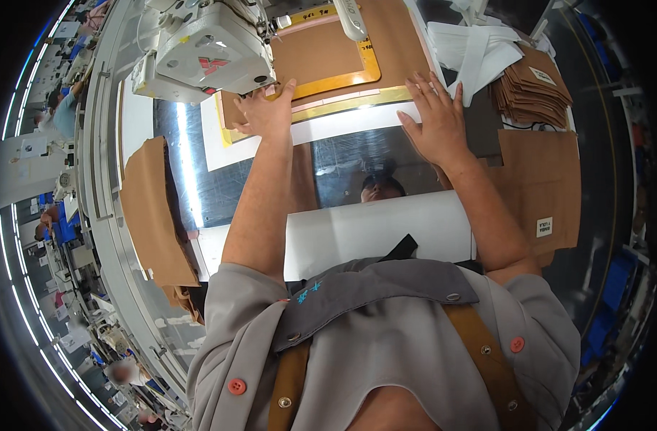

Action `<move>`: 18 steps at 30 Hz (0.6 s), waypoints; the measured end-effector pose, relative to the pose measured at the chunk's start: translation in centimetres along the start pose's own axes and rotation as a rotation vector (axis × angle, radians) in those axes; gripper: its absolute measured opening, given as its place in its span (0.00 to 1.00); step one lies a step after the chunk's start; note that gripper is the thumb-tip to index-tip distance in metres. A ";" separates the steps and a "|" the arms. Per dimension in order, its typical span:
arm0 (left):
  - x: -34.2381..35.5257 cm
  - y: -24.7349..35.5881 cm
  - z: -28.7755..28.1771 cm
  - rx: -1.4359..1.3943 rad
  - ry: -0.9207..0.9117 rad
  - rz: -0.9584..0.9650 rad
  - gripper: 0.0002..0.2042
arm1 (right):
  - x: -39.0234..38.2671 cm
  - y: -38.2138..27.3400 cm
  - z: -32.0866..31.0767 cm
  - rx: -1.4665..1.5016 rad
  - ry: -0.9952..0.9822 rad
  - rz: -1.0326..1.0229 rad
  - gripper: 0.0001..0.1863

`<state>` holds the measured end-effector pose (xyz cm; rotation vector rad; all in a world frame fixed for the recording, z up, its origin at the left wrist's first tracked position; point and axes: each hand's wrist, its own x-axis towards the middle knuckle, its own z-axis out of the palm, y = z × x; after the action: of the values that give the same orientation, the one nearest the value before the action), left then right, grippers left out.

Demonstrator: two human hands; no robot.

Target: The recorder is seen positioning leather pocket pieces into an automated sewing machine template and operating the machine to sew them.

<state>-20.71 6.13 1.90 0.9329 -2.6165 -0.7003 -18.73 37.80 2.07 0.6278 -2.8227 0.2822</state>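
My left hand rests on the left front of a layered flat template under the sewing machine head, fingers apart, fingertips partly hidden at the head's lower edge. My right hand lies with spread fingers at the template's right front, over its yellow border strip and brown sheet. A yellow frame lies on the brown sheet. A white sheet shows beneath the near edge, on the shiny metal bed.
Stacked brown pieces and white strips are at the back right. Brown sheets lie right, others left. A white sheet covers the bed's near part. People work at machines along the far left.
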 end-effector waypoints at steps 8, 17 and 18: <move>3.1 -2.6 1.8 -0.161 -0.030 0.011 0.17 | 0.1 0.1 -0.1 0.054 0.003 0.020 0.31; 4.6 -5.8 2.8 -0.282 0.011 0.228 0.12 | 0.2 0.0 -0.2 0.081 0.009 0.015 0.31; 4.4 -5.6 2.7 -0.276 0.075 0.318 0.12 | 0.1 0.1 -0.1 0.067 0.012 0.011 0.31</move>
<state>-22.19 0.45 -2.98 0.4430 -2.4397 -0.8898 -18.85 37.92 2.17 0.6224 -2.8159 0.3831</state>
